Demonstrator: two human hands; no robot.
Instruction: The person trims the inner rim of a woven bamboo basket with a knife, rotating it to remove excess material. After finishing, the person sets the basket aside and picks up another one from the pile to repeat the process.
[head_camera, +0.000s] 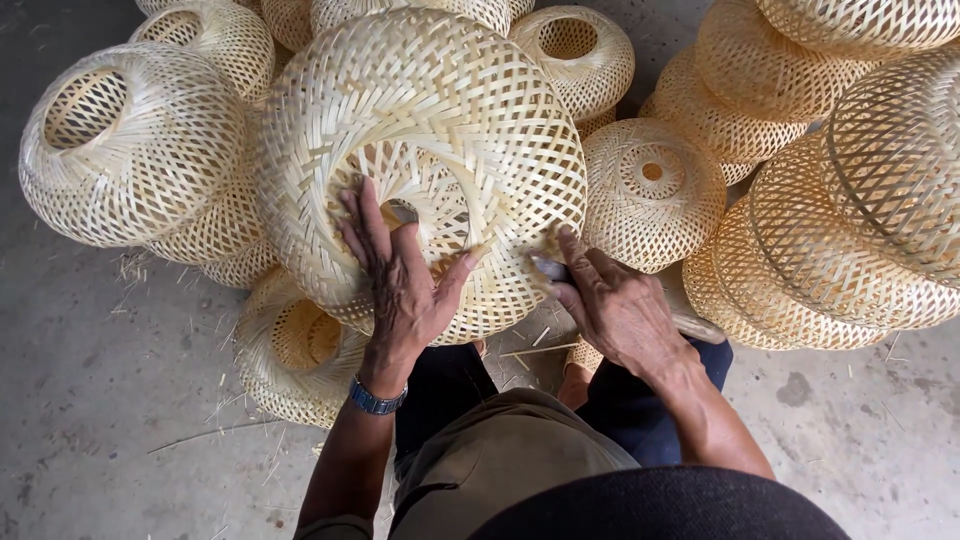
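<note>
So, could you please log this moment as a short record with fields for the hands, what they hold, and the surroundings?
Left hand: palm flat on the woven bamboo shade, fingers spread
Right hand: at the shade's lower right edge, gripping a small tool
Left wrist: metal watch
Around: many similar woven shades
Ground: concrete floor with bamboo scraps

**Woven bamboo lampshade under both hands**

The woven bamboo lampshade (425, 150) is a pale, dome-shaped shell of thin flat strips, plaited tightly near its rim and in an open lattice toward the round opening. It lies tilted on the person's lap, opening facing up. The left hand (395, 275) rests flat on its lower weave, fingers reaching the opening's edge; the right hand (615, 305) touches its lower right rim with the fingertips.
</note>
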